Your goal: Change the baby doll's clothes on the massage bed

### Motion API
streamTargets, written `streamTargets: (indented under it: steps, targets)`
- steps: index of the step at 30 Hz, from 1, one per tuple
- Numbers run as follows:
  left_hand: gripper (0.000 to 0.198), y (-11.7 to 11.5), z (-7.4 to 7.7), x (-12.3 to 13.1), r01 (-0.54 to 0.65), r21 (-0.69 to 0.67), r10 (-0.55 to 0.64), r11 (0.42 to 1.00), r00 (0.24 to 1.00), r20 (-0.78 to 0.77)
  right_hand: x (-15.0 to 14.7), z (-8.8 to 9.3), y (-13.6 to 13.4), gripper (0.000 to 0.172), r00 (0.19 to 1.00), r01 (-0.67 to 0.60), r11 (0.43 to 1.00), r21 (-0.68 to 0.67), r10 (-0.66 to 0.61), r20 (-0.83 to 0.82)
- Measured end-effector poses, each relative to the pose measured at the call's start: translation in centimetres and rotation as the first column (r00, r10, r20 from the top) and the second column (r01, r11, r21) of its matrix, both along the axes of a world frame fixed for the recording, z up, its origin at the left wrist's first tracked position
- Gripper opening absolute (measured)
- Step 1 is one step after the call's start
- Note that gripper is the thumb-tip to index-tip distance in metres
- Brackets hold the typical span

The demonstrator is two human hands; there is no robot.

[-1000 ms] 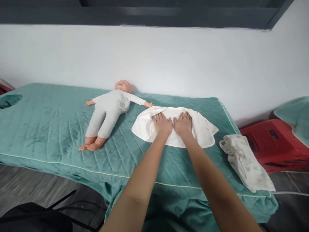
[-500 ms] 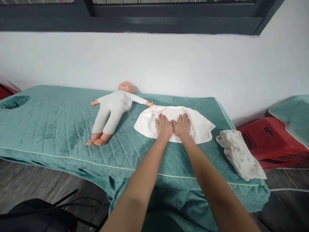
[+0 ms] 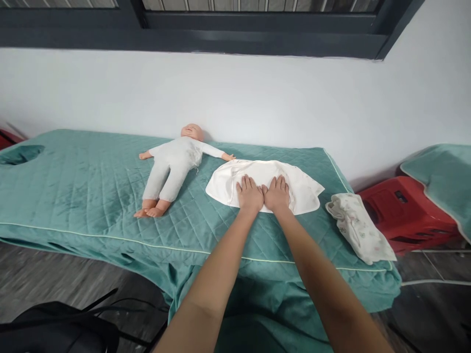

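Observation:
A white cloth point(image 3: 222, 185), perhaps a folded baby garment, lies spread on the green quilted bed cover point(image 3: 95, 196). My left hand point(image 3: 250, 194) presses flat on its middle, fingers stretched out. Beside it my right hand point(image 3: 277, 193) also lies flat on the cloth, the two thumbs nearly touching. Left of the cloth a baby doll point(image 3: 175, 164) in white clothing rests on its back, arms spread. One of its hands reaches the cloth's upper left edge. What lies under my palms is hidden.
A folded white patterned cloth point(image 3: 358, 228) sits at the bed's right end. Past it stands a red plastic stool point(image 3: 408, 211), partly draped in green fabric point(image 3: 437, 181). A white wall point(image 3: 235, 98) backs the bed. A black bag-like object point(image 3: 55, 326) is at lower left.
The camera view has shifted slightly. Both hands stay flat on the white cloth in about the same place, and the doll has not moved.

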State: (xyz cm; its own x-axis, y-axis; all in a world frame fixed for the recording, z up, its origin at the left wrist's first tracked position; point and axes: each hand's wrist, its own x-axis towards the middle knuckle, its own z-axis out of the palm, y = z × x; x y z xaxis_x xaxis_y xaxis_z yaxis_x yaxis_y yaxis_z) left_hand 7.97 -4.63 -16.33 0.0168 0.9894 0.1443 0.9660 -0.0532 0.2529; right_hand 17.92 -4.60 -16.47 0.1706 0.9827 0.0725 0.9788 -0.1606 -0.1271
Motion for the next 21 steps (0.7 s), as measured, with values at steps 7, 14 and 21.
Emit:
streamTargets:
  steps: [7,14,21]
  targets:
    - [0.063,-0.9,0.0,-0.3,0.014,0.007,-0.014,1.000,1.000,0.000,-0.2,0.2,-1.1,0.072,1.000,0.004,1.000,-0.008,-0.004,-0.008]
    - [0.062,-1.9,-0.1,-0.5,0.026,0.046,-0.026,0.999,1.000,-0.006,-0.3,0.1,-2.1,0.071,1.000,-0.003,1.000,-0.004,0.003,-0.001]
    - [0.060,-2.8,0.1,-0.7,0.035,0.051,-0.035,0.998,0.999,-0.015,-0.5,-0.2,-3.0,0.069,1.000,-0.012,0.999,0.051,0.011,0.015]
